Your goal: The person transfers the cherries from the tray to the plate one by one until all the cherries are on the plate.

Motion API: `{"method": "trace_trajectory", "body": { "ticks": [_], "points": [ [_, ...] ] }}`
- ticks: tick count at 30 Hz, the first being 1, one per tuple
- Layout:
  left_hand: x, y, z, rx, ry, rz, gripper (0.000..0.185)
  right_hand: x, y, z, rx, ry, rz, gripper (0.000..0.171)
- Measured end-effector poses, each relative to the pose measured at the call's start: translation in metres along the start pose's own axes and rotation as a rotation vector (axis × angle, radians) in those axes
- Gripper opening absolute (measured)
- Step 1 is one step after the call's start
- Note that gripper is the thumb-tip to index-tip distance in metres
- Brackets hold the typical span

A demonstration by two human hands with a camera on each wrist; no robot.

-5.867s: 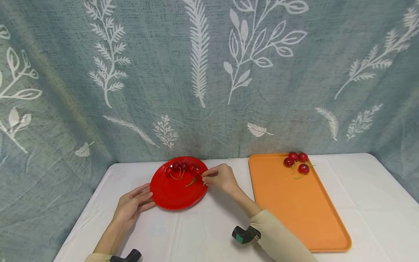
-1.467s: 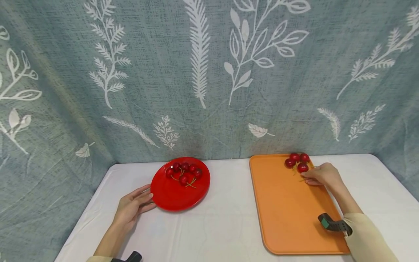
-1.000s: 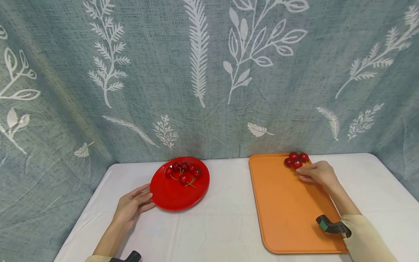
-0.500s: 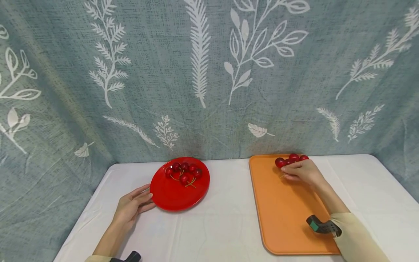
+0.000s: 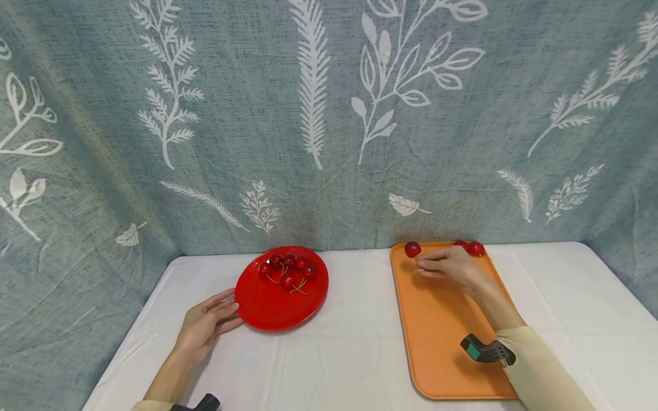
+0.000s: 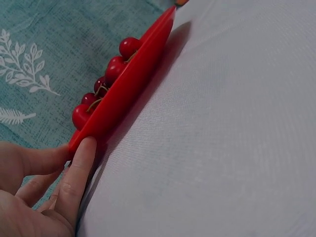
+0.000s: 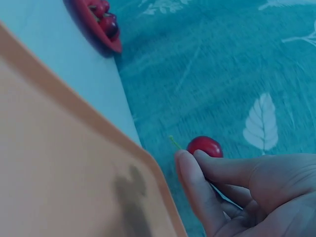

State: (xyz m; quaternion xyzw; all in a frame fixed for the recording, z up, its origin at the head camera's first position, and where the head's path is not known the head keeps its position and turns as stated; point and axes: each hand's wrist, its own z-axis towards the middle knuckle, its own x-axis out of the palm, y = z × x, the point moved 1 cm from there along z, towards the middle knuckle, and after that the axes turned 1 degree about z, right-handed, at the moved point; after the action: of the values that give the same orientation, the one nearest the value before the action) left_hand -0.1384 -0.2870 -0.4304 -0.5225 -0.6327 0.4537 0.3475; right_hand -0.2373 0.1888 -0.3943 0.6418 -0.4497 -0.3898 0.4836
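Pinching round red cherry (image 5: 413,249) by green stem (image 7: 175,143) with right hand (image 5: 450,266), above orange rectangular tray (image 5: 442,331); best unswinging. Touching round red plate (image 5: 277,311) with loosely extended left hand (image 5: 203,323).

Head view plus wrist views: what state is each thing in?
Red plate, right side up, bearing cherries
Plate cherries, grouped toward the far rim
Orange tray, lying flat
Tray cherries, two visible at the far right corner
Held cherry, raised above the tray
Left hand, touching the plate's rim
Right hand, pinching the held cherry's stem
Patterned curtain, hanging
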Motion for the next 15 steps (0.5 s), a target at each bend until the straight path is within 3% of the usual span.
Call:
{"method": "trace_trajectory", "body": {
  "ticks": [15],
  "points": [
    [0.000, 0.000, 0.000, -0.007, -0.005, -0.004, 0.057, 0.065, -0.001, 0.015, -0.031, -0.024, -0.057, 0.026]
  ]
}}
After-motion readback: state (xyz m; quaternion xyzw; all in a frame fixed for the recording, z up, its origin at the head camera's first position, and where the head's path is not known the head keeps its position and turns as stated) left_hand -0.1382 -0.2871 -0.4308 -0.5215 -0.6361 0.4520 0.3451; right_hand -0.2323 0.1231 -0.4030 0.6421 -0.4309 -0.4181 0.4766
